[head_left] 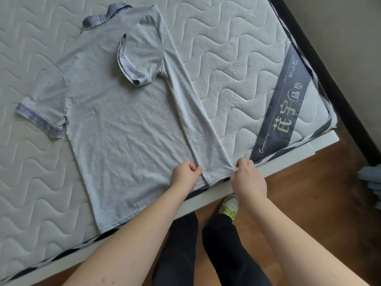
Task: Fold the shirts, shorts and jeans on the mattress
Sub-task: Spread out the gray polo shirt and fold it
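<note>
Shirt first: the pale grey short-sleeved polo shirt [115,112] lies flat at the near edge of the quilted white mattress [226,58], hem toward the person. The left hand [185,172] and right hand [246,175] each pinch the hem of the folded-in side panel. Tugging both ends evenly should keep that crease straight up to the plaid collar [105,15].

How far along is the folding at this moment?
Done: the grey polo shirt has its right side and sleeve folded inward. In hand: left hand and right hand pinch the folded strip's hem. Left: the other sleeve and side. No other garments are identifiable.
</note>
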Tool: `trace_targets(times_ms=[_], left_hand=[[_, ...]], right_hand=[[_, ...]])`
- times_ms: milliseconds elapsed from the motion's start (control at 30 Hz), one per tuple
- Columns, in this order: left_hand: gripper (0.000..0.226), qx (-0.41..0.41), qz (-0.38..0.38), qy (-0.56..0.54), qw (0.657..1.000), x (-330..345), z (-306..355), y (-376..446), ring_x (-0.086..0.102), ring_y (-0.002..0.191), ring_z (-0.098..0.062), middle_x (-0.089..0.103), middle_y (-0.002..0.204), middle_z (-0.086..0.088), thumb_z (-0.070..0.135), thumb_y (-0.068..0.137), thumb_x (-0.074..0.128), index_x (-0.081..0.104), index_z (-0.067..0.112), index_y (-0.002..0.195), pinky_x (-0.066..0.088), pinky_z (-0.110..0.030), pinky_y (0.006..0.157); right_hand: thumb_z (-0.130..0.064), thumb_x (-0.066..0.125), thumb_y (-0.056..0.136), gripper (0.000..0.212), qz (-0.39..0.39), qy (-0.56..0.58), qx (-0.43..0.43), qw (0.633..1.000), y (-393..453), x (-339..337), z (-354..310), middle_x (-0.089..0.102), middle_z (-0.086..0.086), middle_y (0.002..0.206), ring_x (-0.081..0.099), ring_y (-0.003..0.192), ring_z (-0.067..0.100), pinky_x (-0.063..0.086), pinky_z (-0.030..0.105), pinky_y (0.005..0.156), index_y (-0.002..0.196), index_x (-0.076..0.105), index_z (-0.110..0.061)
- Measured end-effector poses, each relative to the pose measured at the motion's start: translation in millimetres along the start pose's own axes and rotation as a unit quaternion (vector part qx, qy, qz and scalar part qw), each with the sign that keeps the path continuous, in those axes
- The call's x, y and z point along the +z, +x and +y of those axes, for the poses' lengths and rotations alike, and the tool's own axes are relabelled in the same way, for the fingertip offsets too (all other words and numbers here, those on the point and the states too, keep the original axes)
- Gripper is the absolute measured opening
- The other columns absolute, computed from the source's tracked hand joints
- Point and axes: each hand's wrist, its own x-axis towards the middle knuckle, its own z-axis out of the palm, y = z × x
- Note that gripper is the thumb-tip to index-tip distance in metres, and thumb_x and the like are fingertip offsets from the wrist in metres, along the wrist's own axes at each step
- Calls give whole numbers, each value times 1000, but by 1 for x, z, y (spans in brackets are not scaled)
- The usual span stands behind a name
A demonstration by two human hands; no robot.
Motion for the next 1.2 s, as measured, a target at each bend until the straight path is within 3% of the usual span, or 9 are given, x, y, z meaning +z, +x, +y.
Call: trace_targets(times_ms=[133,233,400,600,767,900,967,1067,1200], left_hand=[[31,7,26,-69,997,-21,-7,20,58,51,-9,66,65,2,41,97,50,59,17,79,48,-24,48],[25,8,33,-145,989,-47,-12,37,59,46,-4,67,66,2,32,98,51,60,19,79,48,-23,49],[19,9,65,-226,972,-107,-9,62,64,64,-17,68,79,-3,25,98,52,57,19,81,52,-35,68],[8,25,102,-273,956,-170,7,105,63,76,-19,64,89,-4,26,99,53,53,21,93,47,-33,77],[37,22,161,-290,943,-218,36,170,62,92,-20,63,106,-3,37,97,58,53,11,123,50,-33,87],[45,-7,68,-423,903,-251,73,213,61,105,-18,62,118,-4,42,98,56,53,12,131,48,-29,85],[43,-28,42,-438,897,-258,90,227,64,107,-20,65,121,-4,38,94,63,56,12,128,52,-35,90],[40,-57,85,-400,911,-263,105,243,64,104,-23,66,124,-12,17,91,69,58,6,129,53,-40,93],[26,-7,143,-403,904,-278,107,252,65,83,-18,69,107,-9,9,97,59,62,7,122,54,-29,71]], right_hand=[[-21,47,93,25,38,43,-41,998,14,-9,-28,58,6,109,55,96,26,45,39,78,115,54,-13],[-22,45,94,36,17,83,-78,993,25,-16,-57,58,6,121,55,109,23,45,38,88,128,52,-15],[-27,46,98,50,-58,137,-105,983,32,-37,-99,44,0,147,45,131,18,39,33,103,147,37,-20],[-31,47,100,59,-88,176,-106,975,51,-52,-136,31,-2,158,30,144,15,25,28,113,154,25,-22],[-29,51,100,61,-113,248,-102,957,91,-38,-159,34,-4,156,35,141,12,24,17,104,155,26,-23],[-23,51,98,64,-134,304,-96,938,122,-37,-169,32,-9,157,33,141,6,23,14,103,155,23,-25],[-21,51,98,65,-142,323,-95,931,135,-39,-176,30,-10,158,30,142,4,22,14,103,156,22,-24],[-21,51,98,65,-151,336,-101,924,152,-43,-185,28,-10,158,28,142,4,21,14,105,156,21,-23],[-23,51,98,56,-162,342,-95,921,170,-48,-194,43,-12,132,44,121,5,30,21,102,150,31,-23]])
